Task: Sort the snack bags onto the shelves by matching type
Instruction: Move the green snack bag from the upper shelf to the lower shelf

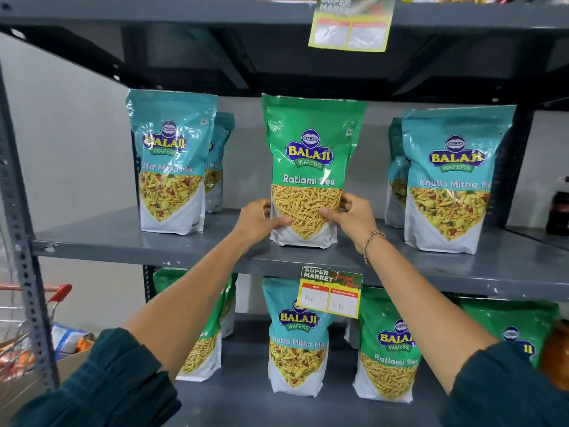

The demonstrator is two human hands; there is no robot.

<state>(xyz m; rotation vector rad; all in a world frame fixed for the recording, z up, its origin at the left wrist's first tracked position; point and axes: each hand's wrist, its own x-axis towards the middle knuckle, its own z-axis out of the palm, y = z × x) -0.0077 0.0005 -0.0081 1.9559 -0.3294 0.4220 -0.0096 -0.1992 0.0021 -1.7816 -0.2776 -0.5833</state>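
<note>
A green Ratlami Sev bag [311, 155] stands upright at the middle of the grey middle shelf [197, 245]. My left hand [261, 221] grips its lower left side and my right hand [351, 217] its lower right side. Teal Khatta Mitha Mix bags stand on the same shelf at the left [172, 161] and at the right [452, 180], each with another bag behind it. On the lower shelf [246, 399] a teal Khatta Mitha Mix bag [295, 337] stands between green Ratlami Sev bags at the left [203, 349] and right [388, 349].
A yellow price tag [329, 292] hangs from the middle shelf's front edge, and another tag [351, 23] from the top shelf. A red-handled shopping cart [46, 298] and a cardboard box [70, 365] of snacks sit at the lower left. A perforated steel upright [18, 211] frames the left side.
</note>
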